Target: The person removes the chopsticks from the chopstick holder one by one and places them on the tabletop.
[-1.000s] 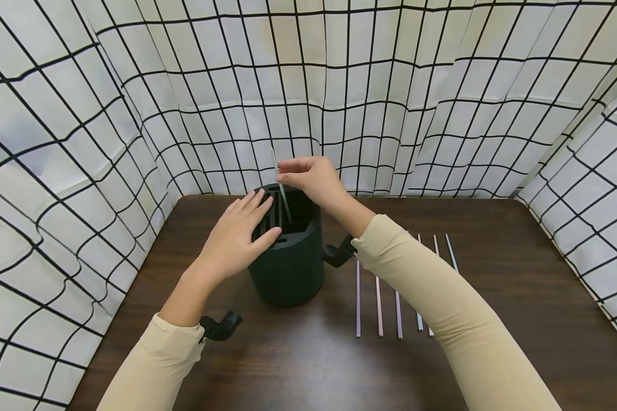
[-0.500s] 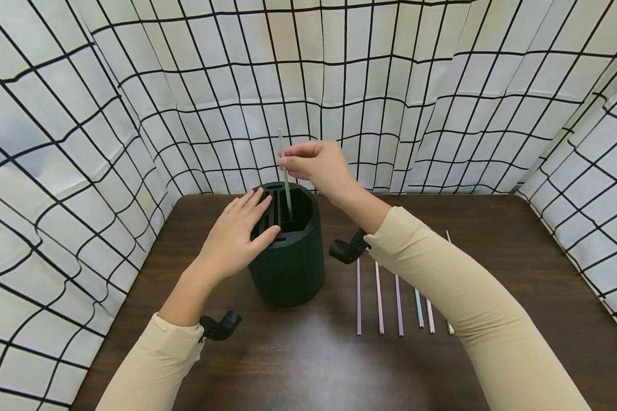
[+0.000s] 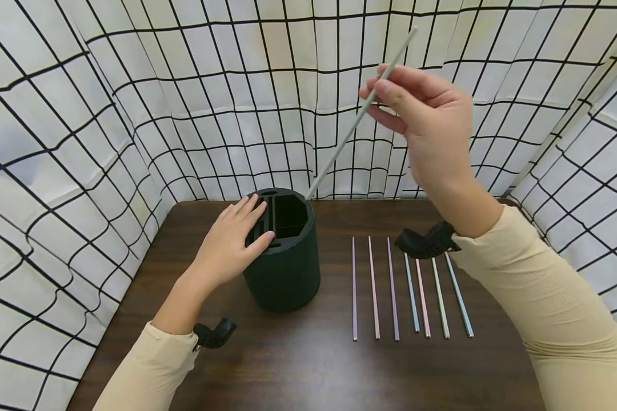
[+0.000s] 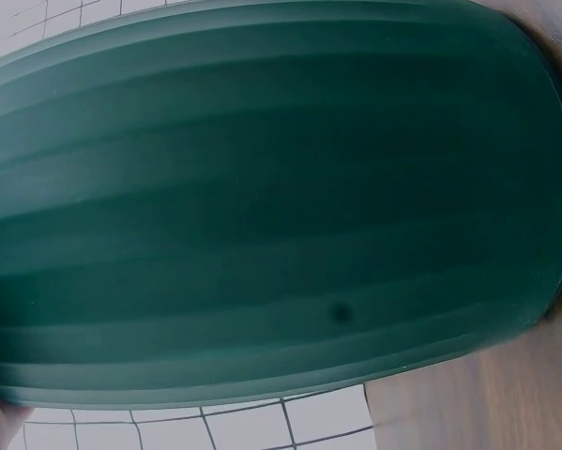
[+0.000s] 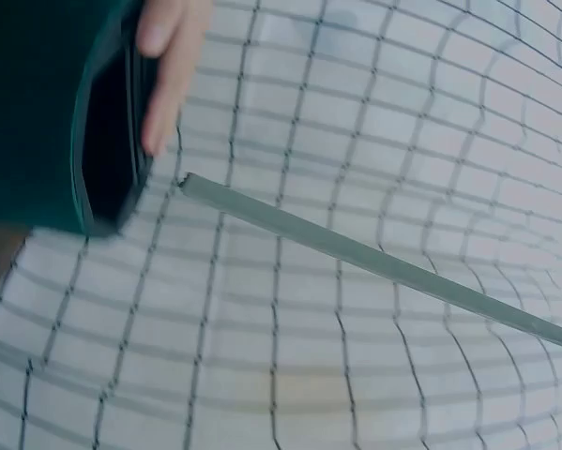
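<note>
My right hand [image 3: 432, 120] pinches a pale green chopstick [image 3: 347, 132] between thumb and fingers, raised and slanted above the table. Its lower end overlaps the rim of a dark green utensil holder [image 3: 283, 279] in the head view; in the right wrist view the chopstick [image 5: 356, 255] stands apart from the holder's opening. My left hand [image 3: 228, 242] rests with fingers spread over the slotted side of the holder's top. The holder's large compartment shows dark inside. In the left wrist view the holder's ribbed wall [image 4: 281, 206] fills most of the picture.
Several pastel chopsticks [image 3: 393, 291] in purple, pink, blue and green lie side by side on the brown table [image 3: 298, 371], right of the holder. My right wrist's black camera mount [image 3: 425, 242] covers the tops of some. A white curtain [image 3: 226, 85] with black grid lines surrounds the table.
My right hand has lifted the pale green chopstick up out of the holder's large compartment and moved right with it. My left hand stays on the holder. More of the chopsticks on the table now show.
</note>
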Demonstrator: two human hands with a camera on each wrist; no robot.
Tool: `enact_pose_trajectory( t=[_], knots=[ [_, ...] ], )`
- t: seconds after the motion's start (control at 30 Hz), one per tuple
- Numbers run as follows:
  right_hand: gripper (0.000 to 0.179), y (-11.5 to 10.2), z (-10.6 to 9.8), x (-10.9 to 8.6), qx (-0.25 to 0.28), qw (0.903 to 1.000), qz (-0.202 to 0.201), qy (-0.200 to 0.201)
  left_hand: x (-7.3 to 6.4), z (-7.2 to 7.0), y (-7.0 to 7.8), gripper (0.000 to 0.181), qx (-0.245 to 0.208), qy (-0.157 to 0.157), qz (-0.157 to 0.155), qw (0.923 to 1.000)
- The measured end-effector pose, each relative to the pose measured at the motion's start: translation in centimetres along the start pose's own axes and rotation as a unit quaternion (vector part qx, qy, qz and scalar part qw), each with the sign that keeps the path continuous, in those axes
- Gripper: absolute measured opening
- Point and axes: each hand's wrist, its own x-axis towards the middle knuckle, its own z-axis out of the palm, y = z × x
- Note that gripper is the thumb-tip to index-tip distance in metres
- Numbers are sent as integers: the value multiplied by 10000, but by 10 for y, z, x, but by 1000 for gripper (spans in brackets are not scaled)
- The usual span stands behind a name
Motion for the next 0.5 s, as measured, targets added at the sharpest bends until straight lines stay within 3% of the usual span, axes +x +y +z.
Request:
enact_pose_trajectory(
  t=[0.13,0.27,0.33,0.5],
  knots=[
    [26,-23,-34,5,189,9986,286,402,0,1,1,70,-41,17,-18,10000],
    [31,-33,-81,5,360,9926,737,893,0,1,1,70,-50,8,-46,10000],
    [29,-33,-107,2,548,9851,1097,1210,-1,0,0,69,-43,31,-55,10000],
    [21,-20,-170,-5,779,9538,2135,1965,-1,0,1,68,-59,108,-53,9999]
  ],
)
